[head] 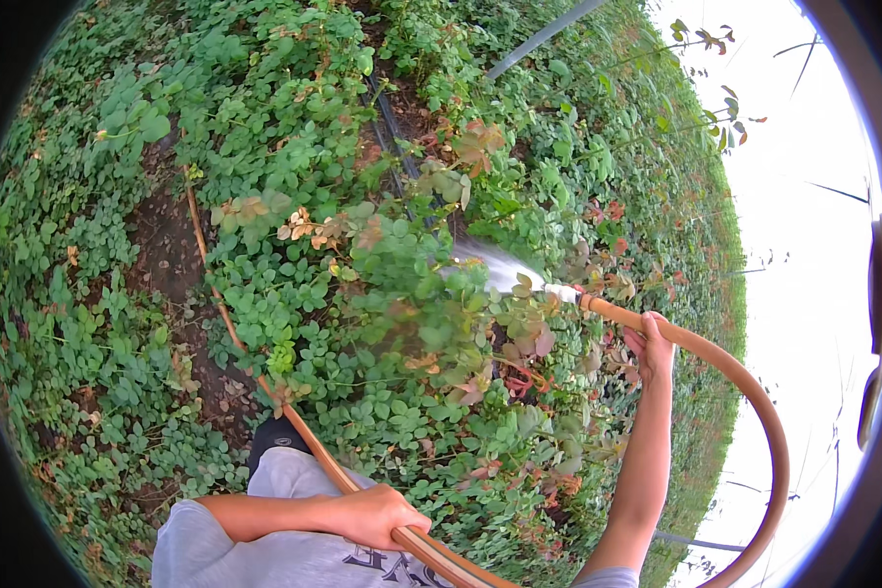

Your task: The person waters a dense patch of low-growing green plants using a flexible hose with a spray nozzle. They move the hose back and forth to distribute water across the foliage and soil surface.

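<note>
An orange-brown garden hose [768, 419] runs up from the ground at left, passes under my left forearm, and loops round on the right. My left hand [382, 517] is closed round the hose low in front of my grey shirt. My right hand [654, 345], on an outstretched arm, grips the hose a short way behind its white nozzle [561, 292]. The nozzle points left, and a fan of water [500, 266] sprays from it among the leafy plants. Leaves hide where much of the water lands.
Dense rose-like bushes [338, 309] surround me, some with reddish or dry leaves. Bare soil [184, 294] shows at left, with the hose beside it. Black pipes [393, 132] lie between plants at upper centre. A grey pole [544, 38] slants at the top. Thin shoots stand against bright sky.
</note>
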{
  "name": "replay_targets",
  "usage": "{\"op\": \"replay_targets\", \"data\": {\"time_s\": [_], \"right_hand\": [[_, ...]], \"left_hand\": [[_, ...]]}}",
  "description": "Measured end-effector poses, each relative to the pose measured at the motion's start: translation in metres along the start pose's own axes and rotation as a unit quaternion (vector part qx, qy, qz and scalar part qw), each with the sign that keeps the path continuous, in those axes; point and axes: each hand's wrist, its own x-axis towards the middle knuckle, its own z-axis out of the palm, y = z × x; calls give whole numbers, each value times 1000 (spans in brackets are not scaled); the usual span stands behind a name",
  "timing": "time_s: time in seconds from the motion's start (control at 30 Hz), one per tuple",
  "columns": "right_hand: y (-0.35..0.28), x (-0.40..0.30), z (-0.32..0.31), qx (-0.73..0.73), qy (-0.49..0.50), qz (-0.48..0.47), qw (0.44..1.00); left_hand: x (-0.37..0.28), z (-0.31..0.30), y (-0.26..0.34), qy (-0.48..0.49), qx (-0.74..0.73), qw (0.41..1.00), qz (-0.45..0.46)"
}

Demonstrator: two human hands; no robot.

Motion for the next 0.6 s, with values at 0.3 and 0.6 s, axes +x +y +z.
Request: {"op": "replay_targets", "data": {"time_s": [0.3,0.6], "right_hand": [[11,1,-5,-64,-10,16,998],[39,-3,-14,-105,19,26,994]], "left_hand": [[-2,-2,3,2,-1,1000,-7],[-9,3,-4,14,-13,1000,-8]]}}
